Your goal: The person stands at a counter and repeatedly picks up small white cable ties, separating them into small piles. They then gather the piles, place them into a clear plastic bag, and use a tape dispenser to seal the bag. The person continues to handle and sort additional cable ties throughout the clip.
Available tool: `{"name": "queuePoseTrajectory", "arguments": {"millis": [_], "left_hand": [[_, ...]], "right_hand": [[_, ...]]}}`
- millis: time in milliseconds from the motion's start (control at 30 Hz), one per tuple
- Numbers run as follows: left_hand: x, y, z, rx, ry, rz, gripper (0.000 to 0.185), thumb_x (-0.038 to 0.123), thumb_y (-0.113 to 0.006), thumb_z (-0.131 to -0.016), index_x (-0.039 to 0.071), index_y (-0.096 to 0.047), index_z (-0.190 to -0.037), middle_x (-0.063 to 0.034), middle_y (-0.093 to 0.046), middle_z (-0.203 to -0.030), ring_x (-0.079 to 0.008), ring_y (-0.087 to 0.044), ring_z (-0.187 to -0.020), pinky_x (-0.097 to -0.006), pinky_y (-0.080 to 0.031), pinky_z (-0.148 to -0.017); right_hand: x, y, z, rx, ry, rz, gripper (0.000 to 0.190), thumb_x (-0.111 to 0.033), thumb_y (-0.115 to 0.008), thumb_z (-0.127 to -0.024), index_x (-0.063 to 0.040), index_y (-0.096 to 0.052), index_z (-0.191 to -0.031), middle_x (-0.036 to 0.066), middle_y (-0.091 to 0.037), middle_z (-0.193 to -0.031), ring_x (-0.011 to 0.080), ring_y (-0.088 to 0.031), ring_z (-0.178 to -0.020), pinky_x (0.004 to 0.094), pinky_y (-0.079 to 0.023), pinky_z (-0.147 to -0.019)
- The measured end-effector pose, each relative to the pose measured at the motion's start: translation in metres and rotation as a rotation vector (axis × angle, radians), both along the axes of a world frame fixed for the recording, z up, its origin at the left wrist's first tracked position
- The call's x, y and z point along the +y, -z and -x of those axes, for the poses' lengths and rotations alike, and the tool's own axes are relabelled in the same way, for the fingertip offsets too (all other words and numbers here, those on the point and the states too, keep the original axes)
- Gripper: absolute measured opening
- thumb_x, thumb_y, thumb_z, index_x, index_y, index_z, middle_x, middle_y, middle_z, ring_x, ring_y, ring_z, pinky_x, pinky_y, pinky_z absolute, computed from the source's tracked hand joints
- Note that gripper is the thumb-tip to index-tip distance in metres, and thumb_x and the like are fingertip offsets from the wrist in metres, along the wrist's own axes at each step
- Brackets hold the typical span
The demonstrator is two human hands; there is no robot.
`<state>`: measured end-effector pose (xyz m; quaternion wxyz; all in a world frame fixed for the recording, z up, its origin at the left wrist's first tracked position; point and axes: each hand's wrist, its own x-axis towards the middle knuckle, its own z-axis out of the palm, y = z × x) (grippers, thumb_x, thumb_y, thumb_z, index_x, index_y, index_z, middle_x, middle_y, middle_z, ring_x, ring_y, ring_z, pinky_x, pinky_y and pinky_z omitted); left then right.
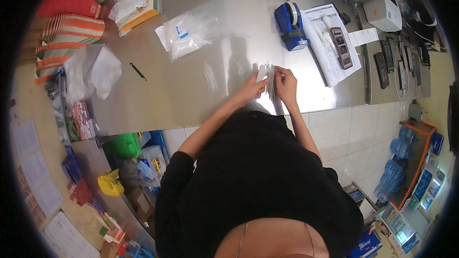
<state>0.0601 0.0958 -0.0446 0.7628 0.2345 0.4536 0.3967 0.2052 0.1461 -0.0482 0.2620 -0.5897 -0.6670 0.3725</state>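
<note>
My left hand (254, 87) holds a small bundle of thin white strips (262, 74), probably plastic, over the front part of the steel table (172, 93). Right beside it, a loose upright sheaf of similar thin strips (271, 86) lies between my two hands. At the right edge of this sheaf is my right hand (287, 85), its fingers curled and its fingertips against the strips. Whether it pinches any is too small to tell. A clear plastic bag (190, 36) with a label, seemingly holding more thin strips, lies farther back to the left.
A blue tape dispenser (291, 25) stands right of centre, beside papers and a phone (341, 48). Several more phones (382, 70) lie at the far right. A pencil (138, 71), plastic bags (104, 71) and a box (141, 12) are on the left. My body is close to the table's front edge.
</note>
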Motion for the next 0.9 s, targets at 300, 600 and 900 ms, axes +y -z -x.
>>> {"name": "queuePoseTrajectory", "arguments": {"millis": [300, 600, 900], "left_hand": [[-0.01, -0.023, -0.001, -0.379, 0.08, -0.047, 0.028, 0.032, -0.044, -0.096, 0.006, -0.049, -0.092, 0.0063, -0.03, -0.059, -0.0027, -0.027, -0.05, -0.0187, -0.023, -0.045], [-0.012, -0.023, -0.003, -0.292, 0.077, -0.069, 0.03, 0.035, -0.041, -0.097, 0.007, -0.048, -0.088, 0.0056, -0.032, -0.059, -0.0037, -0.027, -0.05, -0.0194, -0.025, -0.046], [-0.021, -0.013, 0.004, -0.11, 0.163, -0.022, 0.026, 0.03, -0.043, -0.097, 0.008, -0.046, -0.085, 0.0052, -0.033, -0.061, -0.0042, -0.028, -0.051, -0.02, -0.025, -0.046]], "right_hand": [[0.013, -0.053, -0.004, 0.507, -0.203, 0.43, 0.015, -0.01, -0.065, -0.081, -0.001, -0.068, -0.093, 0.002, -0.063, -0.074, 0.0063, -0.05, -0.066, 0.0207, -0.039, -0.063], [0.021, -0.06, -0.009, 0.579, -0.104, 0.358, 0.015, -0.011, -0.066, -0.081, 0.0, -0.068, -0.092, 0.002, -0.065, -0.079, 0.007, -0.053, -0.072, 0.0226, -0.043, -0.07], [0.051, -0.063, -0.037, 0.665, 0.048, 0.189, 0.02, -0.015, -0.067, -0.082, 0.002, -0.067, -0.092, 0.004, -0.065, -0.078, 0.0088, -0.057, -0.07, 0.0216, -0.045, -0.066]]}}
